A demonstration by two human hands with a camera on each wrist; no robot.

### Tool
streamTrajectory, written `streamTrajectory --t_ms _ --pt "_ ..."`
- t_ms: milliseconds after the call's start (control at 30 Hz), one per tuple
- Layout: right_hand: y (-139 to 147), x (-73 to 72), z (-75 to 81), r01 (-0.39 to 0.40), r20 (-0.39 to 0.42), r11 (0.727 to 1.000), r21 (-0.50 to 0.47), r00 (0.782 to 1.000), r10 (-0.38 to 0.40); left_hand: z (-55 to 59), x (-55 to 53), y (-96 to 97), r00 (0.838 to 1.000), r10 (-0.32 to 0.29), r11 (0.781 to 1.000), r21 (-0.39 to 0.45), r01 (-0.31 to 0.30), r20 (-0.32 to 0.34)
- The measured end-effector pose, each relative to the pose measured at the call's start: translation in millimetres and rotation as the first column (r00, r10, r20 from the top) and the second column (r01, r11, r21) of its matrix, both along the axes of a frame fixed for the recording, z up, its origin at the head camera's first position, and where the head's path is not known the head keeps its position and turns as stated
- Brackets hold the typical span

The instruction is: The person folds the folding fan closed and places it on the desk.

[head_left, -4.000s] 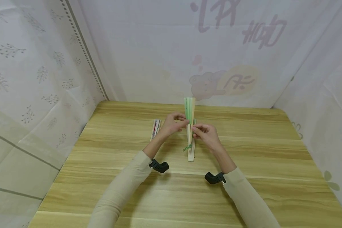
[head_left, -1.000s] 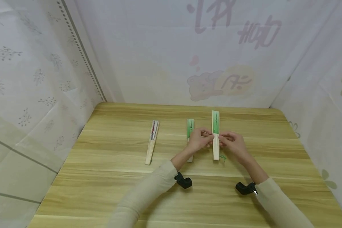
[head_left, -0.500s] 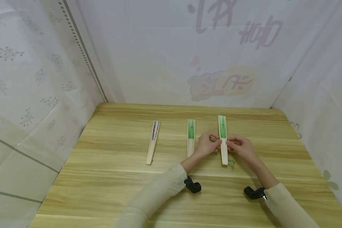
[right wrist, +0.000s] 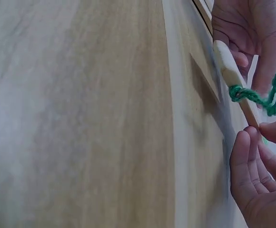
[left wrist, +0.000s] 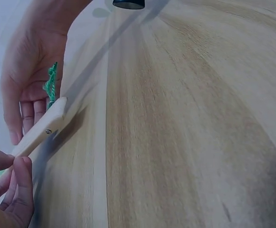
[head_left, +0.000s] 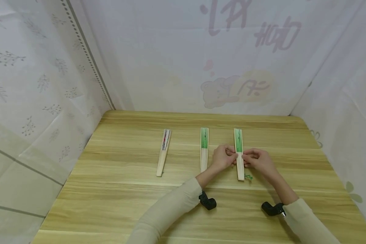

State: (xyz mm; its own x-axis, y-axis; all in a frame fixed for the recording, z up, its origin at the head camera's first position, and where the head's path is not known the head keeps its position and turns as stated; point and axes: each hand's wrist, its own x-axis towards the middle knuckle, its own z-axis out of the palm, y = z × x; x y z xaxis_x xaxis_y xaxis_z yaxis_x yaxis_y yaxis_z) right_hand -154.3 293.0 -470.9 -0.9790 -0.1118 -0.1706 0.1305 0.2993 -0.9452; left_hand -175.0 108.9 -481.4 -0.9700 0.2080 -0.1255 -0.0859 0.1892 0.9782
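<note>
A folded hand fan [head_left: 240,167] with a green printed leaf and pale wooden ribs is held between both hands at the right of the head view. My left hand [head_left: 223,158] pinches its left edge; my right hand [head_left: 259,162] pinches the right edge, both near mid-length. In the left wrist view, the fan's rivet end [left wrist: 50,124] casts a shadow apart from it, so that end is a little off the table. A knotted green cord [right wrist: 259,98] hangs from this end in the right wrist view.
Left of the held fan lies another folded green fan [head_left: 204,139], its lower end partly behind my left wrist. Farther left, a folded fan with a red and grey print [head_left: 163,152] lies slightly slanted. The wooden table [head_left: 109,200] meets patterned curtains at its back and sides.
Four seconds ago the fan was partly spread above the middle one; now it is folded. Both hands have carried it right, then lowered it slightly toward the table in the last half second.
</note>
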Motion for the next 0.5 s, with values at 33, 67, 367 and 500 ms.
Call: streamTrajectory --t_ms 33,67,367,500 --pt "-0.7 0.1 0.2 -0.005 0.0 1.0 -0.003 1.0 0.005 0.1 0.6 -0.2 1.0 0.0 1.0 -0.005 0.0 -0.002" --pt "-1.5 0.2 0.5 -0.013 0.0 1.0 -0.002 1.0 0.013 0.0 1.1 -0.5 1.0 -0.003 1.0 -0.011 0.002 -0.005" --pt "-3.5 2.1 3.6 -0.075 0.002 0.997 -0.004 0.997 0.075 -2.7 5.2 -3.6 0.999 -0.049 0.995 -0.085 0.047 -0.02" --pt "-3.4 0.4 4.0 -0.091 0.016 0.996 0.007 0.996 0.091 -1.7 5.9 -3.6 0.998 -0.052 0.994 -0.095 0.049 -0.021"
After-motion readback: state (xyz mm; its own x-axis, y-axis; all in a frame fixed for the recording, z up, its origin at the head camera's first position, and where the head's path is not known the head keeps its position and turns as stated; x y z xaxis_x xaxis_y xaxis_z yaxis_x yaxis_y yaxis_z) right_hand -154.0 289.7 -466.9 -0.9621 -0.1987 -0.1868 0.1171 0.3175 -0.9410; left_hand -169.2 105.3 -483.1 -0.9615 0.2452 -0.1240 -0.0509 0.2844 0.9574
